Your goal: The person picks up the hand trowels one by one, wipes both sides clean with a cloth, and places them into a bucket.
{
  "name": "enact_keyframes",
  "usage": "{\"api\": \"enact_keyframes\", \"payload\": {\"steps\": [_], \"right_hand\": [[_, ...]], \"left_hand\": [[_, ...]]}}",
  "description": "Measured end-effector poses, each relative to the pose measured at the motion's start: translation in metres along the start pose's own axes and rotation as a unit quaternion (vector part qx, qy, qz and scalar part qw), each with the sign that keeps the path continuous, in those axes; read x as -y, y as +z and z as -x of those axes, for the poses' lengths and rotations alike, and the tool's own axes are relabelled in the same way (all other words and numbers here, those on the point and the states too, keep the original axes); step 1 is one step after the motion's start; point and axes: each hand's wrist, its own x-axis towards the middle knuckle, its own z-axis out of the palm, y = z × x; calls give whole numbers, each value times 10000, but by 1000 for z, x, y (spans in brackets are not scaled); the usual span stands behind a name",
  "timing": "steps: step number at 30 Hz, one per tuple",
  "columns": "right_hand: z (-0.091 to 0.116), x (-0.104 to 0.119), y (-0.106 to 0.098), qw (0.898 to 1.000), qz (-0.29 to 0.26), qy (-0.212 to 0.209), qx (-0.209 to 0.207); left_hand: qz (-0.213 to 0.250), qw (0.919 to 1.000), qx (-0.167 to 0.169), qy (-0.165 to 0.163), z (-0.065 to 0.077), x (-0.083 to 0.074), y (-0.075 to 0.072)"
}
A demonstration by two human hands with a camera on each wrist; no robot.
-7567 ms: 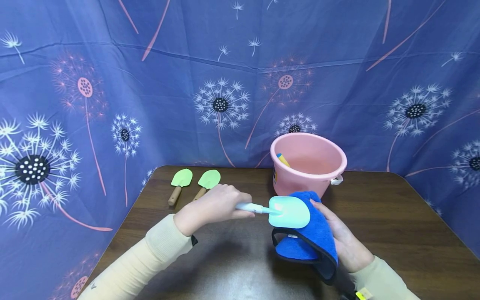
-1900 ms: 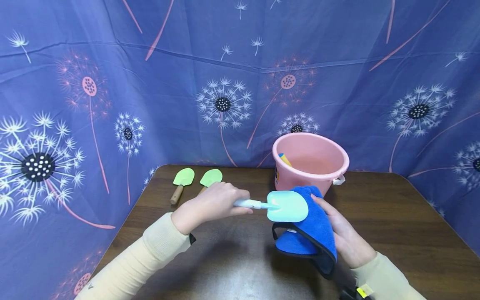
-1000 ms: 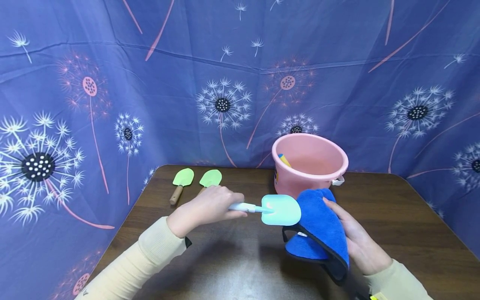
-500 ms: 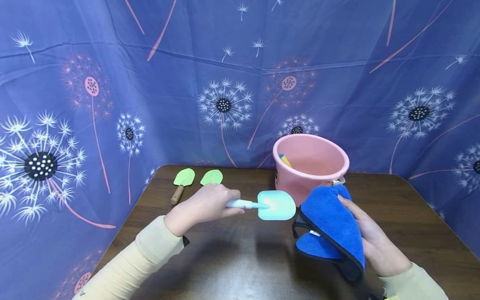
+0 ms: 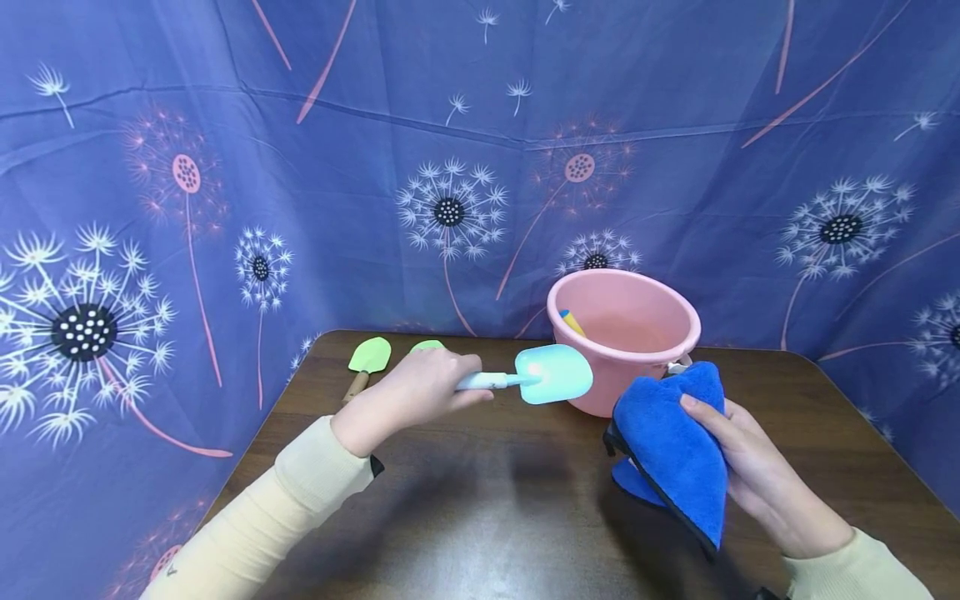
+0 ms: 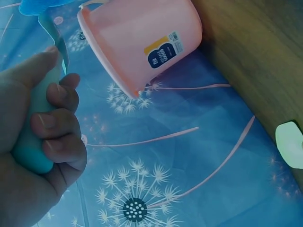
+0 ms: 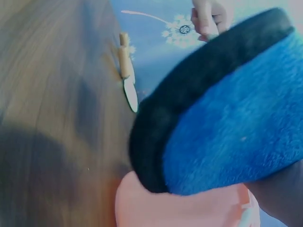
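Note:
In the head view, my left hand point(image 5: 423, 387) grips the pale handle of a small light-blue shovel point(image 5: 553, 375), its broad blade pointing right in the air above the table. The left wrist view has my left hand's fingers point(image 6: 59, 123) wrapped round that handle. My right hand point(image 5: 765, 479) holds a blue fluffy cloth point(image 5: 675, 450) with black edging, thumb on top and the other fingers mostly hidden behind it. Cloth and blade are apart. Up close in the right wrist view, the folded cloth point(image 7: 236, 123) covers much of the scene.
Behind the shovel stands a pink bucket point(image 5: 611, 383) containing something yellow and blue point(image 5: 572, 322). Two green trowels lie at the back left of the dark wooden table point(image 5: 487, 508): one trowel point(image 5: 370, 354) shows well, the other trowel point(image 5: 427, 344) is mostly behind my left hand.
Earlier the cloth lay against the back of the shovel's blade. My right hand has since drawn it away to the right, and the blade has risen and tilted a little.

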Motion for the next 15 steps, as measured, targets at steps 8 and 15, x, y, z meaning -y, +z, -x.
{"api": "enact_keyframes", "payload": {"steps": [8,15], "right_hand": [[-4,-3,5,9874,1267,-217,-921],[-7,-3,10,9620,2350,-185,-1380]], "left_hand": [[140,9983,98,-565,-23,-2,-4],[182,9965,334,-744,-44,-4,-9]]}}
